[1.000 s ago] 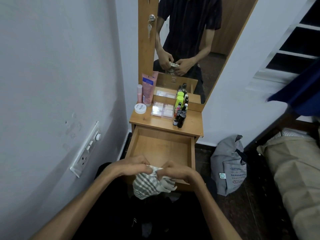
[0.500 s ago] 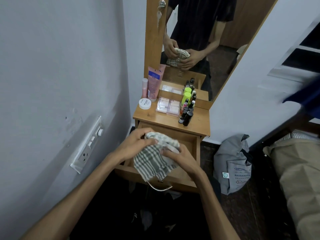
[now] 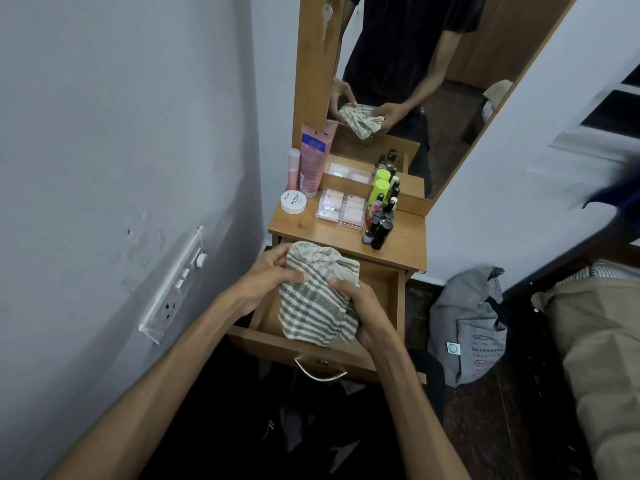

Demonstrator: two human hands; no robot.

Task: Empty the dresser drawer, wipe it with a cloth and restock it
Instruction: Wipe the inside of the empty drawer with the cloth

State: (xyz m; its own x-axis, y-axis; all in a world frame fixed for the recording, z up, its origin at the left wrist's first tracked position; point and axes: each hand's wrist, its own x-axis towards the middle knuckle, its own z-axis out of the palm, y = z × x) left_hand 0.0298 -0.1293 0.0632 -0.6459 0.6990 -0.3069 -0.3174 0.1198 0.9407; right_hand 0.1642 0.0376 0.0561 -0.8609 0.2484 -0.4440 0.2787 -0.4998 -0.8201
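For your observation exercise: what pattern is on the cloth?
Grey-green and cream stripes on the cloth, clearest in the head view.

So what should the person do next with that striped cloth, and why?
Probably lower the striped cloth into the open drawer and start wiping. Both the left hand and the right hand grip it bunched right above the drawer, and the toiletries already stand on top.

The striped cloth [image 3: 317, 296] is soft woven fabric, matt and creased. The drawer [image 3: 393, 296] and dresser top surface [image 3: 401, 244] are smooth wood with a slight sheen. The drawer handle [image 3: 320, 375] is shiny metal. The white jar [image 3: 293, 202] and pink tube [image 3: 312, 161] look like plastic.
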